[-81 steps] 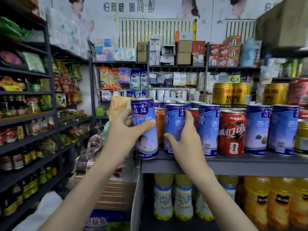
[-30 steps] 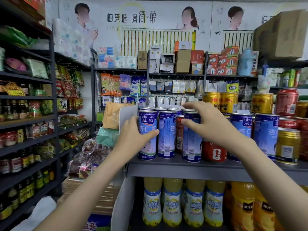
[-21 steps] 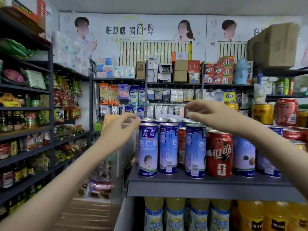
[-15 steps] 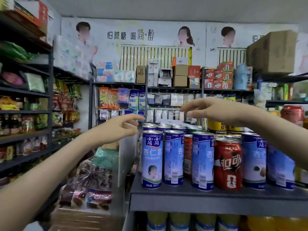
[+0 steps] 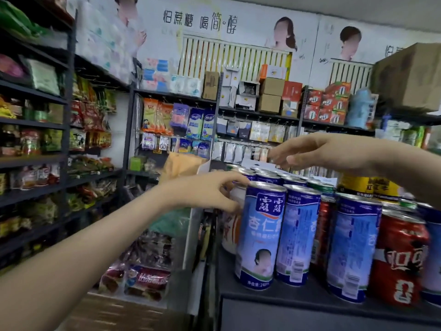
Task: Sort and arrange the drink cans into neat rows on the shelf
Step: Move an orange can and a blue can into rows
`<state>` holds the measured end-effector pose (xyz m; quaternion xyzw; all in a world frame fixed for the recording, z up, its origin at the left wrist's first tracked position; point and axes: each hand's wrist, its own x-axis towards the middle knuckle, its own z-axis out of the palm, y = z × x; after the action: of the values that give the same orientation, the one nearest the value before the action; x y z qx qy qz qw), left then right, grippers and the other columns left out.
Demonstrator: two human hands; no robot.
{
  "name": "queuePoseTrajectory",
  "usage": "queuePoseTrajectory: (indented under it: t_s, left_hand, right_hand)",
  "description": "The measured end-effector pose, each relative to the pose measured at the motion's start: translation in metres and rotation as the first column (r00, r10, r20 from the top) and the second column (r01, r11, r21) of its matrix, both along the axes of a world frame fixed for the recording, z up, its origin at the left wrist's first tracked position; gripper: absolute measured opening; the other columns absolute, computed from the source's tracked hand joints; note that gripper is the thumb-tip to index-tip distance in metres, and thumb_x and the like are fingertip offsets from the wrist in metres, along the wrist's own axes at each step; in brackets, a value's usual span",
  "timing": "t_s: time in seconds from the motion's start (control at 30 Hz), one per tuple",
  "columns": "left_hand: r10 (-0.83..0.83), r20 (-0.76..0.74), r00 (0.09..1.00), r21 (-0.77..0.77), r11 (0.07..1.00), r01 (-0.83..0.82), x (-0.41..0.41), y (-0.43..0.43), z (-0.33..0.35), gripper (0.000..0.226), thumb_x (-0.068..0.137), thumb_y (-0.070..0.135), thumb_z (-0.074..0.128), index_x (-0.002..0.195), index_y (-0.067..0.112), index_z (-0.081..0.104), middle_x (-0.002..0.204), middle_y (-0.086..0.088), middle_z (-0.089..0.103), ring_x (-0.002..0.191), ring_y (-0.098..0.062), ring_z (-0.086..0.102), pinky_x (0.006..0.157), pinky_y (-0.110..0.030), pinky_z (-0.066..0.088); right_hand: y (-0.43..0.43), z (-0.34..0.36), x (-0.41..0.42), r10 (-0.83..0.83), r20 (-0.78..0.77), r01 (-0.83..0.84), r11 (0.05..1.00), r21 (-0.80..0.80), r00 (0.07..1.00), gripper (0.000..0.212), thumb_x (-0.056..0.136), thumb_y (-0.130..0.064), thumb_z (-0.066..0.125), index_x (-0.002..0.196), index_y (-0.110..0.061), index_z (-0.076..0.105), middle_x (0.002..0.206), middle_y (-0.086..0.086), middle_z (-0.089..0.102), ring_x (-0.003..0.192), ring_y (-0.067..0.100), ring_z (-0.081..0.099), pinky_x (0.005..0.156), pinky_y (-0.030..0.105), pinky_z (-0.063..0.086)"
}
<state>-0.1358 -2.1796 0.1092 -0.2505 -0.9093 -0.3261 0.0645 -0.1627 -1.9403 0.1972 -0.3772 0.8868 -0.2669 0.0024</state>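
The white-and-red can (image 5: 230, 232) is stood upright at the left end of the shelf (image 5: 298, 297), just behind and to the left of the front blue can (image 5: 260, 235). Whether the two touch cannot be told. Its top is taken by the left hand (image 5: 210, 194): fingers are curled over the rim and the thumb is laid against the near side, so the grip is narrowed on that can. The can's long axis is vertical and the grip is set from the upper left, so a straight lift is judged necessary before any sideways shift, lest the blue neighbour be toppled. The right hand (image 5: 327, 151) is held well apart above the rear can tops, fingers loosely extended, nothing held.
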Motion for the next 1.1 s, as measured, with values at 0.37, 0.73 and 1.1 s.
queuePoseTrajectory:
  t_s: [0.37, 0.73, 1.1]
  left_hand:
    - [0.087, -0.174, 0.981, 0.216, 0.975, -0.048, -0.001, 0.007, -0.033, 0.052, 0.076, 0.03, 0.074, 0.119, 0.029, 0.044, 0.105, 0.007, 0.055, 0.076, -0.005, 0.054, 0.07, -0.026, 0.049]
    - [0.214, -0.163, 0.963, 0.443, 0.888, -0.122, 0.0, 0.01, -0.046, 0.07, 0.066, 0.032, 0.081, 0.125, 0.022, 0.044, 0.118, 0.01, 0.058, 0.104, -0.005, 0.058, 0.089, -0.027, 0.05]
    - [0.424, -0.284, 0.86, 0.627, 0.761, -0.168, 0.026, 0.001, -0.021, 0.078, 0.063, 0.034, 0.084, 0.13, 0.023, 0.046, 0.119, 0.008, 0.058, 0.104, -0.009, 0.059, 0.088, -0.03, 0.053]
  right_hand:
    - [-0.045, -0.004, 0.004, -0.093, 0.007, 0.09, 0.984, 0.155, 0.996, 0.028, 0.091, -0.03, 0.055, 0.115, -0.018, 0.064, 0.109, 0.0, 0.069, 0.093, 0.012, 0.068, 0.086, 0.022, 0.053]
    - [-0.102, 0.009, 0.019, -0.231, -0.016, 0.21, 0.849, 0.485, 0.973, 0.064, 0.07, -0.048, 0.067, 0.118, -0.007, 0.059, 0.116, 0.011, 0.063, 0.1, 0.023, 0.064, 0.087, 0.03, 0.054]
    - [-0.112, 0.014, 0.035, -0.052, -0.082, 0.074, 0.953, 0.293, 0.995, 0.038, 0.08, -0.025, 0.073, 0.107, -0.001, 0.062, 0.097, 0.004, 0.068, 0.078, 0.009, 0.065, 0.065, 0.018, 0.054]
